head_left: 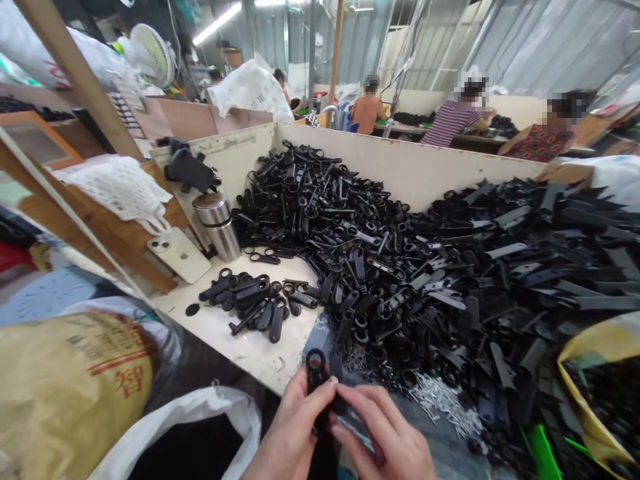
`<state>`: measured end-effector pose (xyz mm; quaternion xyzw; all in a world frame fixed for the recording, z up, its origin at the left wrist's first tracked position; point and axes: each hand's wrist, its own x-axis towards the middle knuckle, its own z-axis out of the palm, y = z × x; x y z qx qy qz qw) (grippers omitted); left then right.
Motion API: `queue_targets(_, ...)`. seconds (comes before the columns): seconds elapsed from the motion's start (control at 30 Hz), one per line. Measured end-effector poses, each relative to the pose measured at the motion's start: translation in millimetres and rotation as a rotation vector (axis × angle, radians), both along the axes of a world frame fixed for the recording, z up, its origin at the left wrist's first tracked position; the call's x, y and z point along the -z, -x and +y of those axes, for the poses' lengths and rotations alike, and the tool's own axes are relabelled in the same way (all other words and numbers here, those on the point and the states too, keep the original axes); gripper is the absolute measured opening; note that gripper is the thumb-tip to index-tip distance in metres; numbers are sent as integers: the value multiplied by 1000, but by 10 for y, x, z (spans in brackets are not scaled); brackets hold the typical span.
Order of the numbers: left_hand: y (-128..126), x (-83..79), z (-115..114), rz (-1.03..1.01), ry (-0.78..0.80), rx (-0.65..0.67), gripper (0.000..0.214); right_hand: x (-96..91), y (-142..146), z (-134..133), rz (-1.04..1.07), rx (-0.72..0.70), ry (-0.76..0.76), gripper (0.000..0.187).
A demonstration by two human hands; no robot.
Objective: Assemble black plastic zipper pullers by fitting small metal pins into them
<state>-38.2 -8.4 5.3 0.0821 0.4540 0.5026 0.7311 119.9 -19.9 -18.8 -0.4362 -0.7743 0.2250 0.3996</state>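
At the table's near edge, my left hand (287, 430) is closed around a black plastic handle piece (315, 362), its ring end pointing up and away from me. Close against it on the right, my right hand (393, 427) has its fingers bent together by the piece's side; what they grip is mostly hidden. Just beyond my hands, small metal pins (443, 403) are scattered on a grey-blue surface. A small group of black ringed pieces (260, 297) lies on the pale tabletop at left, beside a big heap of similar pieces (320, 207).
Long dark blade-like pieces (550, 247) are piled at right, above a yellow sack (575, 340). A steel flask (220, 230) and a white phone (180, 255) stand at left. An open white sack (150, 427) sits below. Several people work beyond the pale partition (400, 163).
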Motion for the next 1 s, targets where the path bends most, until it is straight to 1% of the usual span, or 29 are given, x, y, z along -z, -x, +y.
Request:
queue_targets(0.03, -17, -14, -4, -20, 7, -4, 35, 23, 1, -24, -6, -3, -17, 34)
queue_targets(0.1, -44, -27, -17, -40, 33, 3, 35, 24, -13, -22, -3, -1, 5, 33)
queue_targets(0.2, -53, -1, -32, -64, 63, 31, 34, -67, -72, 49, 30, -14, 37, 28)
queue_targets(0.3, -13, 33, -20, -105, 49, 18, 43, -175, -135, 97, 75, -8, -39, 28)
queue_targets(0.37, 33, 27, -1, -172, 57, 15, 47, -191, -145, 84, 76, -33, -75, 31)
queue_targets(0.47, 93, -24, 23, -280, 50, 43, 41, -80, -77, -3, 81, -86, -140, 33)
queue_targets(0.57, 110, -68, 23, -304, 9, 75, 42, 119, 45, -109, 81, -36, -220, 36)
queue_targets(0.67, 101, -75, 13, -308, 15, 103, 42, 252, 126, -173, 35, 15, -228, 37)
queue_targets(0.77, 91, -68, 11, -306, 29, 97, 37, 279, 145, -198, 29, 46, -233, 38)
queue_targets(0.87, 80, -73, 12, -314, 36, 88, 37, 270, 147, -215, 28, 69, -237, 38)
queue_targets(1.0, 65, -83, 4, -321, 12, 83, 35, 278, 161, -242, -6, 101, -217, 39)
